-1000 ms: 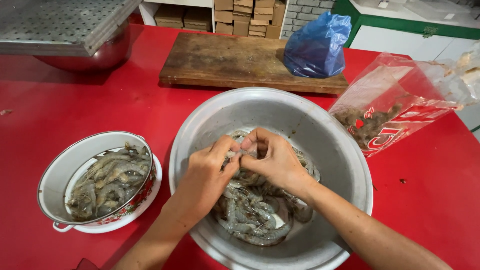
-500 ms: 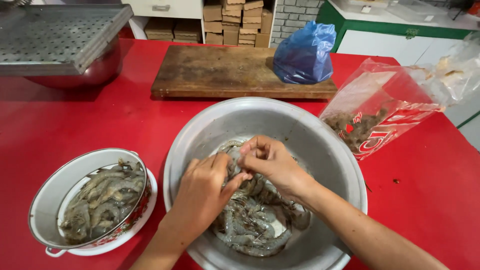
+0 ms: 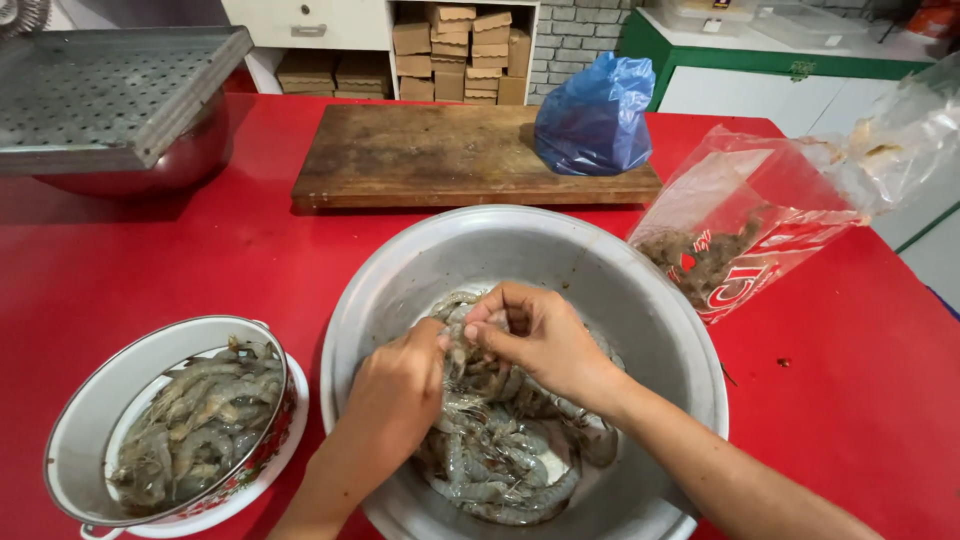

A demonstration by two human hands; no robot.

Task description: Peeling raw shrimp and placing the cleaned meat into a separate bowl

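A large metal basin [image 3: 600,270] sits on the red table and holds a heap of grey raw shrimp [image 3: 495,455]. Over that heap my left hand [image 3: 395,390] and my right hand [image 3: 540,340] meet, both pinching one shrimp [image 3: 458,335] between fingertips. To the left a white enamel bowl [image 3: 90,415] on a plate holds several more shrimp [image 3: 190,420].
A wooden cutting board [image 3: 430,150] lies behind the basin, with a blue plastic bag [image 3: 595,115] on its right end. A clear plastic bag [image 3: 760,225] with shrimp scraps lies at the right. A perforated metal tray [image 3: 100,95] rests on a steel bowl at far left.
The view has tilted and shifted slightly, so the basin sits lower and more central. Both hands stay over the heap, fingers still working on one shrimp.
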